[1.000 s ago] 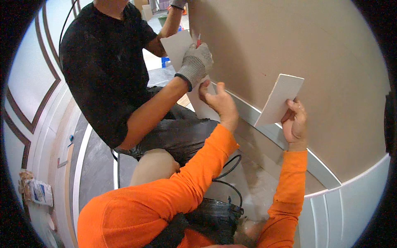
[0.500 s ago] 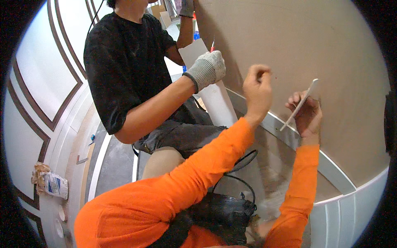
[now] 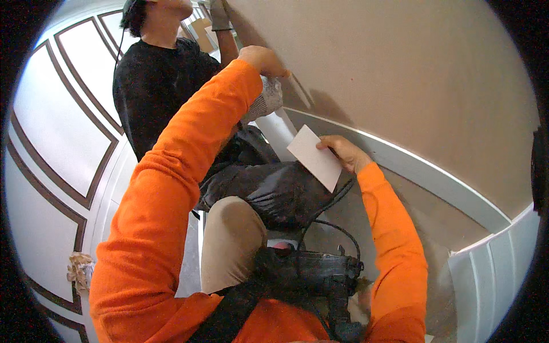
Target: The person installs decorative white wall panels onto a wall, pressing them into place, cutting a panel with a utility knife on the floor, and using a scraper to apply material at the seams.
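Note:
My right hand [image 3: 349,153] pinches a small white rectangular board piece [image 3: 315,157] by its edge, its flat face turned up toward me. My left hand [image 3: 262,60] is raised at the wall, curled, with its fingers mostly hidden. A thin pale streak [image 3: 300,91] slants down from its fingertips; it is blurred, and I cannot tell its kind. Just below that hand is a co-worker's gloved hand [image 3: 270,98], partly covered by my sleeve. The co-worker's other glove [image 3: 220,16] rests up by the wall's far edge.
A co-worker in a black shirt [image 3: 163,74] sits close on the left, dark-trousered leg [image 3: 269,186] across the middle. A large brown wall panel [image 3: 400,68] rises ahead, with a grey baseboard [image 3: 412,157] below. Black cable [image 3: 337,226] loops beside a dark pouch [image 3: 303,271]. White panelled doors [image 3: 57,131] stand left.
My left hand has swung left and up, over the co-worker's glove. My right hand has lowered leftward, turning the board piece flat side up. The view has shifted.

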A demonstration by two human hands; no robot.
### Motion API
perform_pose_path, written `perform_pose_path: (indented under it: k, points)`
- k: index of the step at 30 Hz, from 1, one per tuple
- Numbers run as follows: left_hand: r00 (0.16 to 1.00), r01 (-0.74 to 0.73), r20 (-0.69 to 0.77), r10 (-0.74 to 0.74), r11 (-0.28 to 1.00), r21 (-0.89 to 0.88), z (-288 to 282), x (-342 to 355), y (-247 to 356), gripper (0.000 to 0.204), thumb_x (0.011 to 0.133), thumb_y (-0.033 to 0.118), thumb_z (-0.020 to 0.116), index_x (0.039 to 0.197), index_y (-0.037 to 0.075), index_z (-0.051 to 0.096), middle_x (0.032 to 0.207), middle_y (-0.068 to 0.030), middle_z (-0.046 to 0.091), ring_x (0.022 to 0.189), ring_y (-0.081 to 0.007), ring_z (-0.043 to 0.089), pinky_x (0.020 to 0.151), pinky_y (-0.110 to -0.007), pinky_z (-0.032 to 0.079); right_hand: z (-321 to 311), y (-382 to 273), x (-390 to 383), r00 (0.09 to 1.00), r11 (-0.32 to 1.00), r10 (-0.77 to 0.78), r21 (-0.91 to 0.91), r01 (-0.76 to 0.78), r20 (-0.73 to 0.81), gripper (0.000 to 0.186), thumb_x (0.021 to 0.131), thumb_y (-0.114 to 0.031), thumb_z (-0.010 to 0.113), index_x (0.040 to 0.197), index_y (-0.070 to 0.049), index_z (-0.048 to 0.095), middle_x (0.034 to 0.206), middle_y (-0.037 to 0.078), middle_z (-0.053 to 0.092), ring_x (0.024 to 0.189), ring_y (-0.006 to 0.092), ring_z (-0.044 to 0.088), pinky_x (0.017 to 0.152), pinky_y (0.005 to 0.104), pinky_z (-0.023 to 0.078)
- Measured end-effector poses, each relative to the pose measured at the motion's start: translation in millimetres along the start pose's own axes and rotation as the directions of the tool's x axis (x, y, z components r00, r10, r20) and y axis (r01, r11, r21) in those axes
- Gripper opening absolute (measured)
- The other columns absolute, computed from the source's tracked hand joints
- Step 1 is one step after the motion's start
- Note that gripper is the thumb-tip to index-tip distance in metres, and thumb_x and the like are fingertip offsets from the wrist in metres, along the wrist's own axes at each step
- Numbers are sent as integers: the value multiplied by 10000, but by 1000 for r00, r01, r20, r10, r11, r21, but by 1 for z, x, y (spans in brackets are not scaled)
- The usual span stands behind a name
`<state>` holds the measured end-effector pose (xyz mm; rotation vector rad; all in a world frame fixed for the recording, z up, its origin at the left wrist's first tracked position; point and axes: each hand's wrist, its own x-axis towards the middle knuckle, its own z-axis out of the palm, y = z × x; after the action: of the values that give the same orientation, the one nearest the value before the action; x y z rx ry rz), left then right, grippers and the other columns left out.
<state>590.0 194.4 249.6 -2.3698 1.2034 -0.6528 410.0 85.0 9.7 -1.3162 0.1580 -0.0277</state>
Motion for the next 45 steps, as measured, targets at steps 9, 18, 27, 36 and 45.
perform_pose_path:
  k: [9, 18, 27, 36, 45]
  points:
    - [962, -202, 185, 201, 979, -14, 60, 43, -57, 421, 853, 484, 562, 1035, 142, 727, 991, -143, 708, 938, -337, 685, 819, -457, 541, 5, -10, 49, 999, 1000, 26, 17, -26, 37, 291, 843, -245, 637, 1047, -36, 650, 985, 84, 651, 863, 187, 610, 769, 333, 500]
    - [967, -49, -252, 39, 998, -32, -15, -16, -21, 382, 809, 449, 582, 906, 111, 732, 855, -161, 711, 798, -345, 694, 740, -457, 547, 19, -41, 49, 969, 926, -198, -296, 235, 151, 431, 858, -293, 657, 1146, 26, 639, 1032, 114, 679, 851, 182, 643, 781, 315, 514]
    - [904, -205, -418, 96, 953, -223, -83, -92, 17, 282, 938, 240, 556, 854, -4, 671, 709, -157, 680, 585, -304, 668, 548, -409, 514, 50, -60, 32, 917, 798, -397, -512, 318, -49, 481, 890, -331, 654, 1225, 10, 606, 1002, 118, 695, 858, 187, 646, 778, 318, 501]
    - [620, -784, -772, 139, 80, -616, -84, -104, 148, 206, 904, 188, 592, 867, -3, 659, 752, -179, 672, 661, -282, 673, 554, -387, 531, -42, -38, -62, 950, 882, -295, -412, 228, -105, 404, 955, -227, 528, 1278, 15, 549, 1081, 78, 649, 928, 110, 619, 760, 273, 512]
    - [794, -365, -527, 303, -455, -812, -79, -183, 344, 242, 840, 187, 569, 709, -15, 589, 661, -253, 612, 613, -433, 619, 571, -501, 493, -87, 96, -260, 846, 960, 46, -211, -185, -531, 463, 922, -259, 567, 1296, 11, 528, 1147, 127, 637, 1007, 220, 614, 870, 363, 489]
